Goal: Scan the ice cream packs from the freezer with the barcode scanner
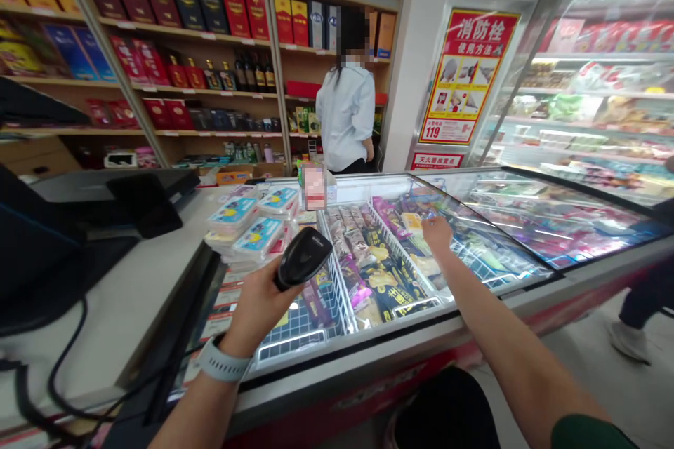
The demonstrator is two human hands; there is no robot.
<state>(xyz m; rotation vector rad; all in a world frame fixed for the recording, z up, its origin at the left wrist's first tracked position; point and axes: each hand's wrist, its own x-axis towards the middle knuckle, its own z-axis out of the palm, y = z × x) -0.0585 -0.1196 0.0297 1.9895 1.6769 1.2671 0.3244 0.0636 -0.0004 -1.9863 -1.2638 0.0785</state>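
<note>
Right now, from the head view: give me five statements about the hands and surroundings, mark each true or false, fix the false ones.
1. The left hand holds a black handheld scanner. True.
2. The pale watch is on the right wrist. False: it is on the left wrist.
3. The right hand also grips the scanner. False: it is apart from it, over the freezer.
4. The red wall poster shows the number 119. True.
5. The person in the light shirt faces the camera. False: their back is towards it.

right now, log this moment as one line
left hand: holding scanner | right hand: over freezer, grip unclear | watch: left wrist | person: facing shelves, back turned
</note>
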